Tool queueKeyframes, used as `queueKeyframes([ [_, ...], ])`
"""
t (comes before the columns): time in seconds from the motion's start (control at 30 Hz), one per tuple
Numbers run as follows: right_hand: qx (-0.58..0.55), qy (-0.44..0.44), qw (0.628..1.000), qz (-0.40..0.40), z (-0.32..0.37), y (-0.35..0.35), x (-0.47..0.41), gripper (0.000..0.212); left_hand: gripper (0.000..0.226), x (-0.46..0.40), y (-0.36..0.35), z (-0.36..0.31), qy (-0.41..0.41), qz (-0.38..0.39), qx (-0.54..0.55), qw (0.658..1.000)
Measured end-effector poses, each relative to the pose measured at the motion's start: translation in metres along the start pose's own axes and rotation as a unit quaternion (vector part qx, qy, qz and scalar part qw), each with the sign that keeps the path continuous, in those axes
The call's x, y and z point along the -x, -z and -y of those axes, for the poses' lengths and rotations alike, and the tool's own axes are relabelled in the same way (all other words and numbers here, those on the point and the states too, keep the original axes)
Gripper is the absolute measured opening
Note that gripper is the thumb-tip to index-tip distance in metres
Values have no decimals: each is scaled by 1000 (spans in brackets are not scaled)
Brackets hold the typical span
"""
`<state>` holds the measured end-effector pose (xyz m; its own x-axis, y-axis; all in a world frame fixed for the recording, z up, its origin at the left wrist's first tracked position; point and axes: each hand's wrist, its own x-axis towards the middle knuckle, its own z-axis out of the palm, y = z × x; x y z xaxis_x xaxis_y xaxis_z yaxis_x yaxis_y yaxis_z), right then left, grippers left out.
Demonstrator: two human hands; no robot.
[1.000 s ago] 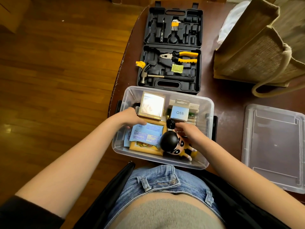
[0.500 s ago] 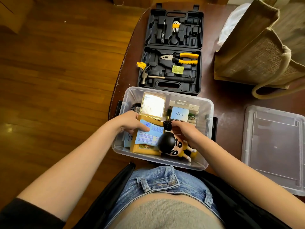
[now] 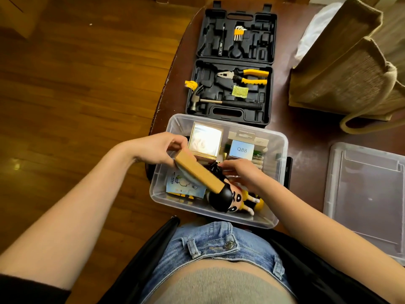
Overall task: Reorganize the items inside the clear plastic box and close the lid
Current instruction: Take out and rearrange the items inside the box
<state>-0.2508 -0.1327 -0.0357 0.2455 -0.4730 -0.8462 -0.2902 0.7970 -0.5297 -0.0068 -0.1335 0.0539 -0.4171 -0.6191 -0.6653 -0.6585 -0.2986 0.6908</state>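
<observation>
Two hands work inside the clear plastic box (image 3: 225, 123), which sits at the near edge of the brown table (image 3: 306, 137).

Change: the tan flat box (image 3: 198, 174), lying flat among the contents half a second ago, is now lifted and tilted, its far end gripped by the left hand (image 3: 157, 148), its near end just over the figurine's black head. The blue printed packets (image 3: 186, 186) that lay under or beside it are now exposed on the box floor. Judgement: a slot is being freed so the flat box can be re-seated; reorganizing is mid-way.

Right hand (image 3: 241, 172): fingers curled down among the contents near a small black item (image 3: 215, 168); whether it grips that item cannot be told.

Other contents: cartoon figurine (image 3: 232, 199), lying at the near wall; mirrored gold-framed box (image 3: 205, 142) at the far wall; carton marked Q88 (image 3: 242, 149) beside it.

Lid (image 3: 368, 194): off, lying on the table well to the right of the box; closing not yet begun.

Surroundings: open black tool case (image 3: 232, 69) touching the box's far wall, holding pliers (image 3: 243, 76) and hammer (image 3: 210, 100); jute bag (image 3: 350, 62) at far right.

Obstruction: the figurine takes up the near right corner, so the flat box cannot drop level there; judged likely to stand proud of the rim.
</observation>
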Motion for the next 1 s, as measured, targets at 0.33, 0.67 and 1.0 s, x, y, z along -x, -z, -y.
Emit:
queueKeyframes([
  [0.33, 82, 34, 996, -7, -5, -2, -10, 18, 36, -4, 0, -6, 107, 190, -40, 975],
  [0.67, 197, 39, 972, -121, -14, -15, -24, 22, 21, -38, -23, -3, 85, -164, 38, 982],
  [1.0, 36, -83, 979, -183, -5, -34, -38, 32, 20, -53, -35, -17, 10, -194, 30, 980],
])
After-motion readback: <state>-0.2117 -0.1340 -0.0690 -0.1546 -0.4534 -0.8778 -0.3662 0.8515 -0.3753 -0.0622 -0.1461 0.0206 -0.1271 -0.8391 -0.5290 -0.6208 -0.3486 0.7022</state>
